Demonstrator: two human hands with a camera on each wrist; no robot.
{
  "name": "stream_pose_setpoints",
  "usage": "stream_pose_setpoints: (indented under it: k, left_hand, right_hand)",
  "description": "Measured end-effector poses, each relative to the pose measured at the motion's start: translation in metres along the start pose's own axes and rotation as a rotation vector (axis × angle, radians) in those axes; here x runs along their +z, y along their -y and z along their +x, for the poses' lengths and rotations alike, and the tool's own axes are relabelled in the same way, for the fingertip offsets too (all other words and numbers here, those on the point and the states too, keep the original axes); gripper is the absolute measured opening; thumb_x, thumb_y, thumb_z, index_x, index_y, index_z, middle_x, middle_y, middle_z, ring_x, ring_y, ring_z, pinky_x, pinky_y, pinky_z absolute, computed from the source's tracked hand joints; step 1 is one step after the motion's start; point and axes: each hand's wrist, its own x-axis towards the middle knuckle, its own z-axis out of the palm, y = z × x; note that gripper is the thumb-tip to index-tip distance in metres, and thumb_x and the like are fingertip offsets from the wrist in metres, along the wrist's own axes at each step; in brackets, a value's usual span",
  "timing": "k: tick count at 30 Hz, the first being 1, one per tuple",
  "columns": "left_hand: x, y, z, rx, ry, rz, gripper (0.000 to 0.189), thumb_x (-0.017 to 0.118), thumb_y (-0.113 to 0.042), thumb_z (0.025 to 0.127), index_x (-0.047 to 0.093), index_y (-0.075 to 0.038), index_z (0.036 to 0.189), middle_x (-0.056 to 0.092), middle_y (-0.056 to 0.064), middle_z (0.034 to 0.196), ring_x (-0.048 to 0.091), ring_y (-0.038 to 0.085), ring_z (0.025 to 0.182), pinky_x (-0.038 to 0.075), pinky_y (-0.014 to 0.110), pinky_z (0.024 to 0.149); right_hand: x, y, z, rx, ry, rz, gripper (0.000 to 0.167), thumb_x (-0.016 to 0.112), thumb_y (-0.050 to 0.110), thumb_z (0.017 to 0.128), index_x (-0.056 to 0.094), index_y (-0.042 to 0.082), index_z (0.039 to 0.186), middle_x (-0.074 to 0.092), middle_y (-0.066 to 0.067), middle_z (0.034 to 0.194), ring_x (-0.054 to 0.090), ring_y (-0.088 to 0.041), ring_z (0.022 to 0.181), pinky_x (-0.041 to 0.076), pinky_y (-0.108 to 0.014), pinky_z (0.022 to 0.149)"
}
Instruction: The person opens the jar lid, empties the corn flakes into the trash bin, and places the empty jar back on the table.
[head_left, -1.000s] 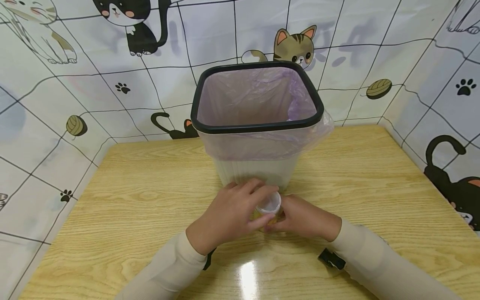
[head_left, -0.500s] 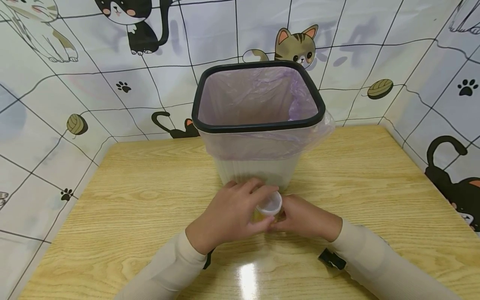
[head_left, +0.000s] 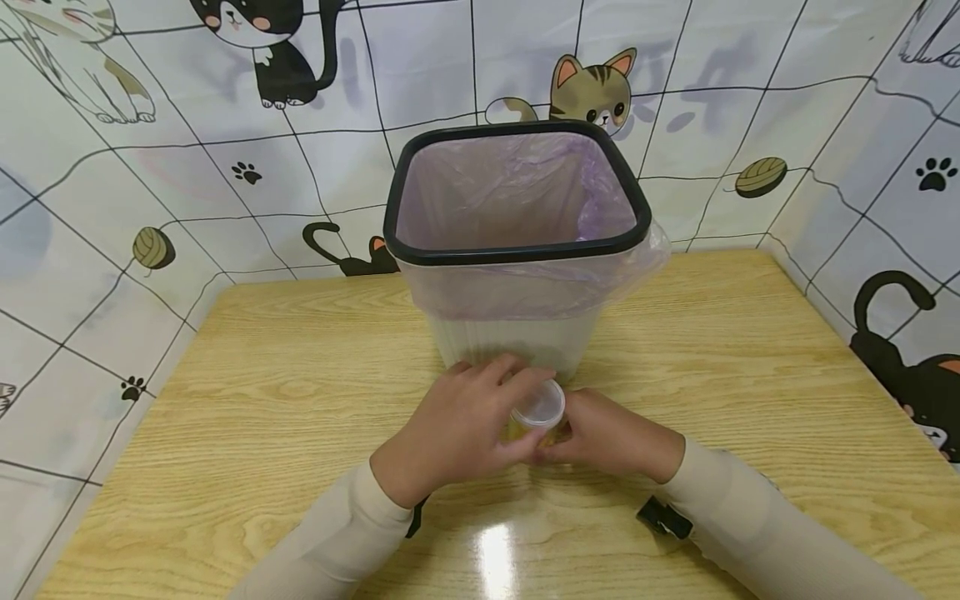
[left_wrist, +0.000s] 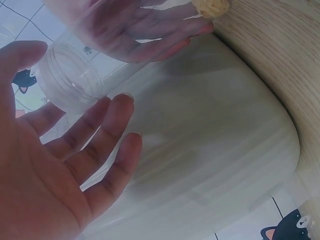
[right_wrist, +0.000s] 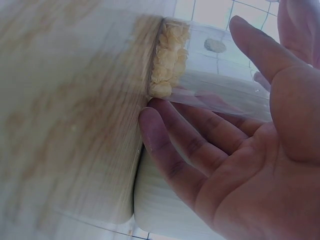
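A clear plastic jar [right_wrist: 220, 70] stands upright on the table, with pale yellow, flake-like pieces [right_wrist: 170, 62] gathered in its bottom. Its clear lid [head_left: 542, 405] is on top. My left hand [head_left: 465, 425] pinches the lid between thumb and fingers; the left wrist view shows the thumb on one side of the lid [left_wrist: 70, 85] and the fingers on the other. Lower down, my right hand [head_left: 611, 433] holds the jar's body, its fingers curled around the far side. From the head view, the hands hide most of the jar.
Just behind the jar stands a pale trash bin [head_left: 517, 342] with a black rim [head_left: 517, 256] and a purple liner bag [head_left: 487, 287]. The wood-grain table [head_left: 300, 400] meets a cat-patterned backdrop [head_left: 442, 67] at the back and sides.
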Motion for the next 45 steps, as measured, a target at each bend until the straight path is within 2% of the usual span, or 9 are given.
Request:
stream_pose_setpoints:
  k: [8,22,33,40,45]
  left_hand:
    - [-0.0012,-0.0004,-0.0002,-0.015,0.02,0.009,0.052,0.07,-0.048,0.086,0.061,-0.021,0.13,0.066,0.0,0.106,0.065,0.017,0.075,0.054,0.033,0.066]
    - [-0.0014,0.0001,-0.0005,-0.025,0.014,0.022,0.053,0.07,-0.05,0.086,0.061,-0.021,0.13,0.066,0.0,0.106,0.066,0.018,0.077,0.054,0.034,0.067]
    - [-0.0019,0.0001,-0.0003,-0.018,0.005,0.02,0.052,0.07,-0.05,0.086,0.061,-0.021,0.129,0.065,-0.001,0.103,0.064,0.015,0.073,0.053,0.031,0.065]
    - [-0.0028,-0.0001,0.0,-0.023,0.009,0.013,0.052,0.069,-0.05,0.087,0.061,-0.021,0.13,0.065,-0.001,0.104,0.065,0.016,0.074,0.054,0.032,0.066]
    - [-0.0031,0.0003,0.0005,-0.026,0.016,0.01,0.053,0.069,-0.05,0.087,0.06,-0.021,0.13,0.065,-0.001,0.104,0.065,0.016,0.075,0.054,0.032,0.066]
  right_hand:
    - [-0.0004,-0.001,-0.0018,-0.009,-0.009,-0.027,0.048,0.079,0.036,0.084,0.062,0.014,0.123,0.067,0.008,0.107,0.057,-0.014,0.087,0.05,-0.029,0.077]
    - [0.0003,-0.0008,-0.0007,0.003,0.006,-0.004,0.047,0.079,0.036,0.084,0.061,0.018,0.124,0.066,0.01,0.11,0.058,-0.015,0.09,0.051,-0.032,0.079]
    - [-0.0002,-0.0009,-0.0007,0.005,0.011,-0.003,0.049,0.079,0.036,0.084,0.06,0.017,0.125,0.067,0.008,0.111,0.058,-0.016,0.09,0.05,-0.031,0.079]
    - [0.0001,-0.0005,-0.0007,0.003,0.004,-0.021,0.05,0.08,0.034,0.084,0.06,0.017,0.126,0.067,0.008,0.115,0.058,-0.012,0.093,0.052,-0.034,0.082]
    - [0.0001,0.0004,-0.0007,0.007,0.002,-0.012,0.049,0.081,0.032,0.083,0.06,0.016,0.125,0.067,0.008,0.112,0.058,-0.016,0.091,0.051,-0.034,0.079]
